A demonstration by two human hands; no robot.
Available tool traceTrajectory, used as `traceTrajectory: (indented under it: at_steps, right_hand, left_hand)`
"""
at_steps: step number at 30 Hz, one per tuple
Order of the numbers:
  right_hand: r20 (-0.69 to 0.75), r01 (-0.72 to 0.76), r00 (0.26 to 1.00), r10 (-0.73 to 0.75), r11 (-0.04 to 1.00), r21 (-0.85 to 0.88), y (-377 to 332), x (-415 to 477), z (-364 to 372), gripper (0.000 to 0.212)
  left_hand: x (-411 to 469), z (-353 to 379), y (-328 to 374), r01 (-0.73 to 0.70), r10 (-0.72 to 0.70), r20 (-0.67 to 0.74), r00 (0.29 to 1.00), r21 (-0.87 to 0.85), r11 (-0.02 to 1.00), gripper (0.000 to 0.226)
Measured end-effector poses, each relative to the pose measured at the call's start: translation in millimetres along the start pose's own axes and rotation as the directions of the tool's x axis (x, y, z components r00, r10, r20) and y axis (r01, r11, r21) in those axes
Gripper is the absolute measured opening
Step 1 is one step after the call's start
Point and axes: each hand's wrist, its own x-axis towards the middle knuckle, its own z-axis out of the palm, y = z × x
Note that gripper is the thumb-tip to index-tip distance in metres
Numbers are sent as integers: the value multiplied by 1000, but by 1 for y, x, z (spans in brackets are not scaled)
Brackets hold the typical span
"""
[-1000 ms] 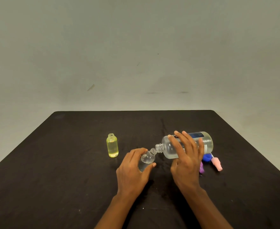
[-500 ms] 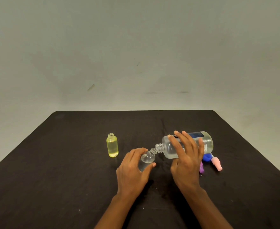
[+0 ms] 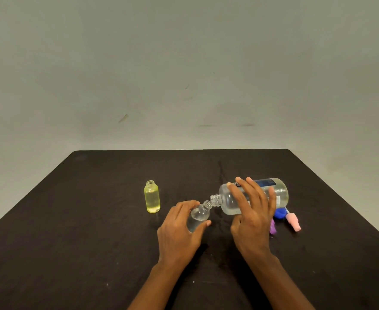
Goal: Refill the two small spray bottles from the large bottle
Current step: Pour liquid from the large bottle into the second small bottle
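My right hand grips the large clear bottle, tipped almost flat with its open neck pointing left. That neck meets the mouth of a small clear bottle, which my left hand holds tilted toward it. A small yellow bottle stands upright and uncapped to the left, apart from both hands, with yellow-tinted liquid inside.
Behind my right hand lie a blue cap, a pink spray top and a purple spray top. All rests on a black table whose far edge meets a plain grey wall.
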Motion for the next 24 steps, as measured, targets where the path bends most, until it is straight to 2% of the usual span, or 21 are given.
traceTrajectory:
  at_steps: [24]
  right_hand:
    - [0,4,1000,-4,1000,-7,-1,1,-1,77]
  left_hand:
    - [1,0,0,7,-7,2,1000,5,1000,49]
